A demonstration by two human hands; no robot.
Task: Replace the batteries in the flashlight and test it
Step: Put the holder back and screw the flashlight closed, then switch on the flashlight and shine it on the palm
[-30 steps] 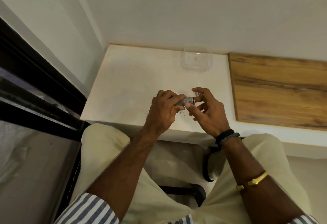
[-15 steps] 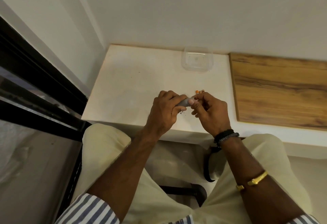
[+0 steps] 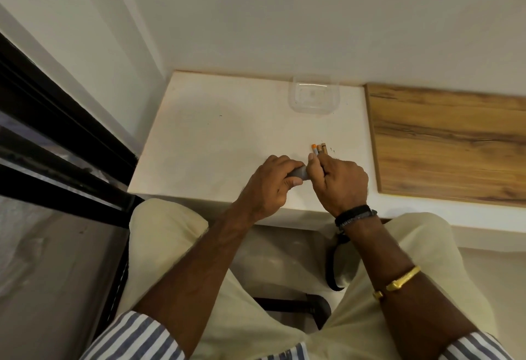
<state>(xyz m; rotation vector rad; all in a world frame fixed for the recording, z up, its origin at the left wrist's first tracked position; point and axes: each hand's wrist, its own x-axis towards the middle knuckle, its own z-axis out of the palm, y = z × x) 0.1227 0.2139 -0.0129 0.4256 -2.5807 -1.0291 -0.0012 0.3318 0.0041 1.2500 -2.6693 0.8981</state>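
The left hand (image 3: 270,183) has its grip wrapped round the gray flashlight (image 3: 299,173), low over the white tabletop (image 3: 227,132) near its front edge. The right hand (image 3: 343,181) curls against the flashlight's end, and whether its grip holds anything cannot be told. Small batteries (image 3: 318,149) show just beyond its fingertips. A clear plastic box (image 3: 314,95) sits by the wall.

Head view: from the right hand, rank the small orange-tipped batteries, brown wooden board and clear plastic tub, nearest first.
1. Small orange-tipped batteries, just beyond the right hand's fingertips.
2. Brown wooden board, to its right.
3. Clear plastic tub, farthest, at the back.
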